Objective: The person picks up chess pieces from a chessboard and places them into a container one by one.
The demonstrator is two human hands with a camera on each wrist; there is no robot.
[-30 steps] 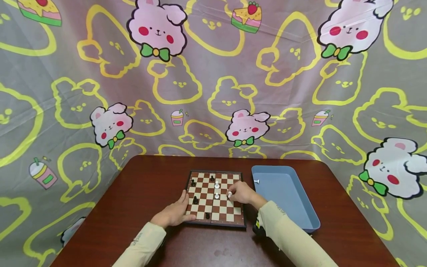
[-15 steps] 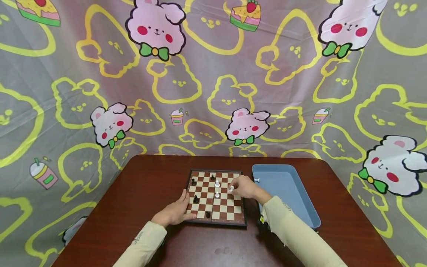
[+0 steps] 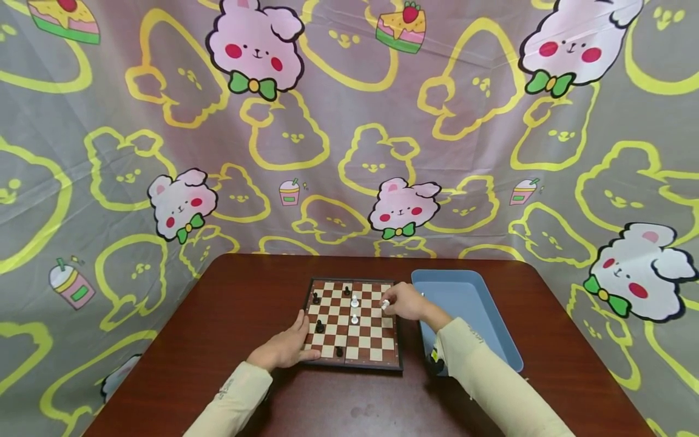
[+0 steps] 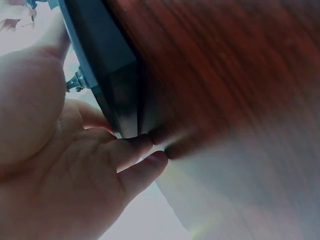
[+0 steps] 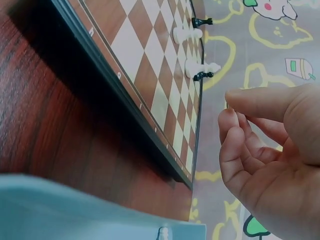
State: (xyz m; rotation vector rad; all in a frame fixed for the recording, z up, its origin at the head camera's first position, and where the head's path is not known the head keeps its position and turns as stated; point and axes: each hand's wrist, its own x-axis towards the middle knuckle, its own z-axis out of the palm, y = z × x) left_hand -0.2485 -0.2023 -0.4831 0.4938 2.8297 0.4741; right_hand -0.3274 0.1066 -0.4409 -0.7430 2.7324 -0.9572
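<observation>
The white chess piece (image 3: pixel 385 304) is in the fingertips of the right hand (image 3: pixel 406 301), by the right edge of the chessboard (image 3: pixel 377 343), which lies on the tabletop (image 3: pixel 246 291) a bit nearer its far edge than its left edge or right edge. The piece looks tiny, so I think it is very light. It is likely hard and stiff, not squishy, and maybe a bit slippery because it looks smooth. It probably won't break easily, but a loose pinch could let it drop. A good place to hold it would be its thin sides, up above the foot. The thumb and pointing finger of the right hand are pinching it, and it leans over. The other fingers are bent in. The right arm comes in from the near right side, past the blue tray (image 3: pixel 464 309), which sits along the right edge of the tabletop. The left hand (image 3: pixel 281 349) rests at the left edge of the board. Its fingers are stretched out along the side and its thumb is spread over the near left corner, close to a black piece (image 3: pixel 320 326). It pinches nothing.
</observation>
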